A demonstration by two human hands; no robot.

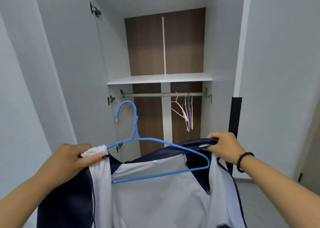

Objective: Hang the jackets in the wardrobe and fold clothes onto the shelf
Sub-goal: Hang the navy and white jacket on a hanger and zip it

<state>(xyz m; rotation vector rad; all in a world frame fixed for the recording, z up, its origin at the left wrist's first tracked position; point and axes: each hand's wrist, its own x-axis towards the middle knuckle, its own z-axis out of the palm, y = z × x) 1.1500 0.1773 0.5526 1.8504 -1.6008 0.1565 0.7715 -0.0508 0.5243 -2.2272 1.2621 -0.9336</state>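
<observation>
I hold a navy jacket with a pale grey lining [155, 193] spread open in front of the wardrobe. My left hand [69, 158] grips its white-trimmed left edge together with the left end of a blue wire hanger [156, 158]. My right hand [223, 145] grips the navy collar at the right. The hanger lies across the jacket's opening, its hook [126, 110] pointing up, below the rail [164, 94]. A white shelf [159, 79] sits above the rail.
Several pale and purple hangers [186, 112] hang on the right part of the rail. The wardrobe doors [69, 63] stand open on both sides. A dark strip [234, 124] runs down the right door's edge. Grey floor shows at lower right.
</observation>
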